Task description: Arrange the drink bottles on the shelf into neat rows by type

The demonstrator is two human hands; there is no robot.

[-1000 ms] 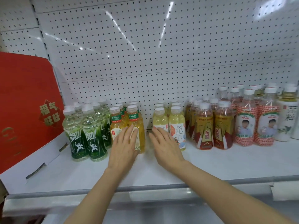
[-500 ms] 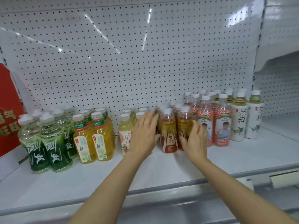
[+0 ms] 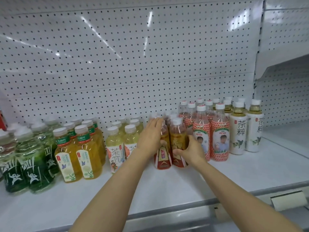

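Nearly done: bottles across the shelf (image 3: 167, 186) already grouped by type. Left hand (image 3: 151, 137) flat, right hand (image 3: 192, 150) curled, squaring amber bottles (image 3: 178, 144) at centre frame.

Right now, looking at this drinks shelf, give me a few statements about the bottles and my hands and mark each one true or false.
1. Both hands are at the red-labelled amber bottles. True.
2. The green bottles stand at the shelf's right end. False: they are at the left end.
3. The right hand grips a bottle of the front row. True.
4. The left hand rests flat on the shelf. False: it is against a bottle's side.
5. Some bottles lie toppled. False: all visible stand upright.
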